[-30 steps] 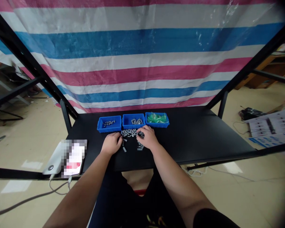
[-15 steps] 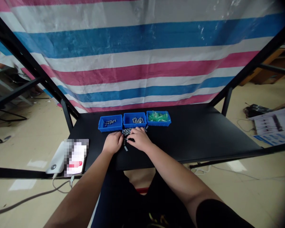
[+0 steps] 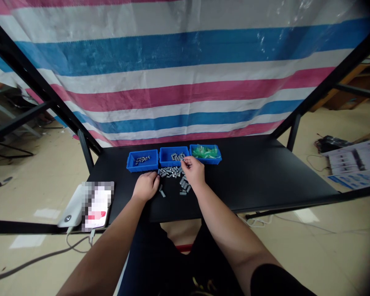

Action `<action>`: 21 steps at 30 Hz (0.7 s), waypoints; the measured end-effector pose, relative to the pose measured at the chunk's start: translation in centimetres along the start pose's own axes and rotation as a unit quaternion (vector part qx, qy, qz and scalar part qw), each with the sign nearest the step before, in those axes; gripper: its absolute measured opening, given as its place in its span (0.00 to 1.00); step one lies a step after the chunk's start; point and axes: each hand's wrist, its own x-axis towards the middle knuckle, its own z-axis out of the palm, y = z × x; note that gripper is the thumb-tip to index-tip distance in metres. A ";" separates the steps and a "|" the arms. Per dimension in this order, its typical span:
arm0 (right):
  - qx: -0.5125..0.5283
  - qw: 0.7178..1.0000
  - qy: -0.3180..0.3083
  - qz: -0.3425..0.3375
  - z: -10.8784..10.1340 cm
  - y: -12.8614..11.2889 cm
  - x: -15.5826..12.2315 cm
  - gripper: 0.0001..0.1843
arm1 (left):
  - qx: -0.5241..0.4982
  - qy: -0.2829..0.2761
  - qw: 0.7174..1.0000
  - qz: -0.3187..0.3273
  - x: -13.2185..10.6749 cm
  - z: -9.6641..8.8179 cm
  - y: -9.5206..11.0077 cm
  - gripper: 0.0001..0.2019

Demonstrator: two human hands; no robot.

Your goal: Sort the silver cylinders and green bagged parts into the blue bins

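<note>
R hand [image 3: 193, 170]: thumb + fingertips pinching sm. metal pc. [image 3: 183, 160], nr. front of mid. blue bin [image 3: 165, 156]. L hand [image 3: 146, 186]: fingers curled, grip can't tell; beside metal-pc. pile [image 3: 170, 172]. Pile on blk. tabletop [image 3: 249, 176], betw. hands, nearside of bins. L blue bin [image 3: 143, 167]: metal pcs. [image 3: 142, 160] in. R blue bin [image 3: 212, 161]: green plastic [image 3: 204, 151] in.

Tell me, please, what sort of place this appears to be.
Probably a workshop: a black table, three blue bins on it, and loose metallic parts heaped before them.
</note>
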 end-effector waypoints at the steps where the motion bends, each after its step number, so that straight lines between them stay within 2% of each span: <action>1: 0.000 1.000 0.007 0.000 0.1 0.2 0.2 0.10 | 0.000 0.001 1.000 0.001 0.0 0.0 0.0 0.16; 6: -0.010 1.000 0.003 0.008 0.3 0.6 0.4 0.11 | 0.002 0.001 1.000 0.001 0.0 0.1 0.0 0.16; 13: -0.122 0.990 -0.064 -0.013 -0.6 0.1 -0.1 0.13 | 0.003 0.000 1.000 0.001 0.0 0.1 0.0 0.16; 21: -0.122 0.990 -0.065 -0.027 -1.0 0.4 -0.6 0.15 | 0.000 0.011 1.000 0.006 0.0 0.2 -0.1 0.15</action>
